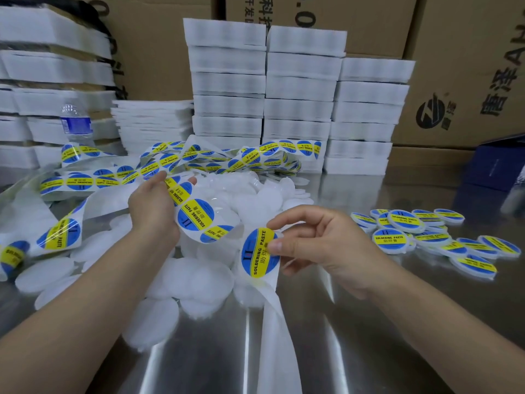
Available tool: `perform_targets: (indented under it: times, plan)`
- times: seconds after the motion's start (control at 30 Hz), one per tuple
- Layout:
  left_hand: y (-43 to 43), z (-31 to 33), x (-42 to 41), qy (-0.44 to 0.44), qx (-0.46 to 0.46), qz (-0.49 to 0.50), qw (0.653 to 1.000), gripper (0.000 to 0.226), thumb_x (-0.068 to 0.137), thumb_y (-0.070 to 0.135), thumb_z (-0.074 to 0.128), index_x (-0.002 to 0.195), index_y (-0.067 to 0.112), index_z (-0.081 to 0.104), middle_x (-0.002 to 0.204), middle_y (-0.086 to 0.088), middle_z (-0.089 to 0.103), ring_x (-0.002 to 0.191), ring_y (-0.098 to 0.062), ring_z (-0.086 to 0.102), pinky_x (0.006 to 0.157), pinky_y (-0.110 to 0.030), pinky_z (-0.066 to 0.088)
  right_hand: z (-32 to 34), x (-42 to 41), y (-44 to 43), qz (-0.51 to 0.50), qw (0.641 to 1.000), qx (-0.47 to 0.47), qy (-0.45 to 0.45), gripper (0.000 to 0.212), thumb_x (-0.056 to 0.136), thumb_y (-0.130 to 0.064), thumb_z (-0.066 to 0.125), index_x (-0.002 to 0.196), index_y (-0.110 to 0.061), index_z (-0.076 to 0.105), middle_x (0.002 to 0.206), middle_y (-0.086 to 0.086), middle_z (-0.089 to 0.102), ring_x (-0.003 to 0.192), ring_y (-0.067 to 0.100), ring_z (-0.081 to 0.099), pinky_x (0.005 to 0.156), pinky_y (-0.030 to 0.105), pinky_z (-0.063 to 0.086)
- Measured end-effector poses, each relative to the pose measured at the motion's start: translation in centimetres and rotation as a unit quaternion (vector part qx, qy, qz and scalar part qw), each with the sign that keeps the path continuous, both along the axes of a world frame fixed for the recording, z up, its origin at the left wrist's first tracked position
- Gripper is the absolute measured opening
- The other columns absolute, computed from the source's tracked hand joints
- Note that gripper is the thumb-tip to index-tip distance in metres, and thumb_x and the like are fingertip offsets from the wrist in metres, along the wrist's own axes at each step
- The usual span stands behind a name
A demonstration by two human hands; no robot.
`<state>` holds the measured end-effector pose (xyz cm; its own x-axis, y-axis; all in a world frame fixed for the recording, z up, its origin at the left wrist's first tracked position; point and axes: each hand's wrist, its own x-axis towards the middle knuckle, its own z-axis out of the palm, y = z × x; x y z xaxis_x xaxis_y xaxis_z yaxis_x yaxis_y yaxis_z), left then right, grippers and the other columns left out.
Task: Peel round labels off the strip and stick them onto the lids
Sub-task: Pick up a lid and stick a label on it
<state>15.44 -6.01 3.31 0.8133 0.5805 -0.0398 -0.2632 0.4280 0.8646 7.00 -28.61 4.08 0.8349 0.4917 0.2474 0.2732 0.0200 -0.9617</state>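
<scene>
A long white backing strip point(199, 216) carries round blue labels with a yellow "SOLDERING PASTE" band. My left hand point(153, 206) grips this strip at centre left, fingers curled round it. My right hand point(315, 243) pinches the edge of one round label point(260, 253) between thumb and forefinger, over the strip's empty tail point(277, 322). A heap of plain white round lids point(193, 275) lies under and between my hands. Several labelled lids point(431, 237) lie in a group to the right.
More label strip point(170, 162) lies tangled behind the lids on the shiny metal table point(369, 336). Stacks of white foam trays point(298, 95) and cardboard boxes point(466, 66) stand at the back. A water bottle point(75, 122) is at the left, a dark blue box point(497, 166) at the right.
</scene>
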Motion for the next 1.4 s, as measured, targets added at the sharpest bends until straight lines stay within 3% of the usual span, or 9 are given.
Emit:
perform_targets:
  times: [0.17, 0.3, 0.43, 0.67, 0.77, 0.97, 1.07, 1.17, 1.4]
  plan:
    - [0.1, 0.3, 0.1, -0.003, -0.02, -0.043, 0.999, 0.009, 0.085, 0.002, 0.051, 0.088, 0.01, 0.055, 0.083, -0.009, 0.075, 0.082, -0.022, 0.073, 0.071, -0.035, 0.058, -0.4, 0.2, 0.1, -0.007, 1.0, -0.017, -0.003, 0.014, 0.065, -0.017, 0.075, 0.068, -0.029, 0.07, 0.069, 0.003, 0.072, 0.055, 0.01, 0.064, 0.052, 0.021, 0.052]
    - [0.2, -0.1, 0.4, -0.026, 0.048, -0.02, 0.998, 0.059, 0.082, -0.009, 0.053, 0.133, 0.021, 0.05, 0.127, -0.003, 0.058, 0.071, -0.004, 0.07, 0.065, -0.023, 0.053, -0.6, 0.4, 0.1, -0.042, 0.997, -0.047, -0.046, 0.015, 0.061, -0.022, 0.084, 0.064, -0.027, 0.069, 0.076, 0.007, 0.065, 0.067, 0.013, 0.058, 0.066, 0.029, 0.049]
    - [0.8, -0.3, 0.4, -0.012, 0.03, 0.049, 0.998, 0.055, 0.085, -0.005, 0.055, 0.129, 0.028, 0.058, 0.089, 0.012, 0.064, 0.047, 0.0, 0.057, 0.042, -0.012, 0.039, -0.2, 0.6, -0.5, -0.04, 0.995, -0.074, -0.055, 0.013, 0.056, -0.028, 0.079, 0.063, -0.026, 0.068, 0.076, 0.01, 0.051, 0.074, 0.018, 0.045, 0.074, 0.03, 0.037]
    - [1.4, -0.2, 0.4, 0.008, -0.013, 0.014, 1.0, 0.038, 0.092, -0.001, 0.047, 0.119, 0.017, 0.065, 0.09, 0.01, 0.065, 0.06, 0.001, 0.059, 0.053, -0.007, 0.046, 0.3, 0.6, -1.9, 0.181, 0.982, 0.02, 0.051, 0.009, 0.056, -0.014, 0.068, 0.061, -0.021, 0.065, 0.065, 0.005, 0.05, 0.062, 0.018, 0.047, 0.064, 0.022, 0.045]
    - [1.3, 0.2, 0.3, -0.016, -0.043, -0.039, 0.998, 0.029, 0.092, 0.003, 0.053, 0.118, 0.009, 0.064, 0.114, -0.006, 0.069, 0.096, -0.014, 0.067, 0.095, -0.029, 0.051, 0.2, 1.2, -1.8, 0.124, 0.983, 0.105, 0.082, 0.015, 0.06, -0.014, 0.071, 0.074, -0.021, 0.071, 0.06, -0.002, 0.048, 0.055, 0.013, 0.044, 0.059, 0.024, 0.047]
    - [-0.6, 0.9, -0.6, -0.082, 0.035, -0.167, 0.982, 0.027, 0.085, -0.003, 0.057, 0.067, 0.012, 0.071, 0.084, -0.005, 0.073, 0.09, -0.017, 0.065, 0.091, -0.032, 0.046, -3.0, 2.6, -0.3, -0.166, 0.966, -0.159, -0.116, 0.064, 0.061, -0.042, 0.079, 0.118, -0.051, 0.049, 0.091, -0.018, 0.057, 0.07, 0.003, 0.05, 0.069, 0.021, 0.045]
    - [-1.3, 0.6, -0.8, -0.11, 0.048, -0.217, 0.969, 0.034, 0.086, -0.015, 0.049, 0.099, 0.013, 0.061, 0.093, -0.009, 0.071, 0.084, -0.015, 0.071, 0.071, -0.024, 0.057, -4.7, 2.4, 0.4, -0.142, 0.944, -0.248, -0.166, 0.094, 0.049, -0.062, 0.068, 0.132, -0.058, 0.025, 0.107, -0.027, 0.047, 0.085, -0.002, 0.051, 0.078, 0.017, 0.047]
    - [-1.7, 0.4, -1.1, -0.12, 0.083, -0.267, 0.953, 0.038, 0.086, -0.017, 0.046, 0.107, 0.011, 0.061, 0.092, -0.01, 0.073, 0.077, -0.013, 0.073, 0.064, -0.019, 0.056, -5.0, 2.6, 0.6, -0.129, 0.924, -0.293, -0.21, 0.098, 0.055, -0.056, 0.071, 0.133, -0.063, 0.011, 0.111, -0.036, 0.041, 0.095, -0.005, 0.052, 0.081, 0.014, 0.045]
    - [-2.4, -0.6, -2.0, -0.091, 0.185, -0.409, 0.889, 0.039, 0.074, -0.013, 0.051, 0.067, 0.015, 0.078, 0.086, -0.009, 0.076, 0.079, -0.021, 0.074, 0.063, -0.022, 0.056, -5.0, 2.7, 0.7, -0.136, 0.926, -0.276, -0.218, 0.085, 0.072, -0.031, 0.072, 0.138, -0.048, 0.022, 0.091, -0.019, 0.056, 0.078, 0.002, 0.054, 0.076, 0.025, 0.049]
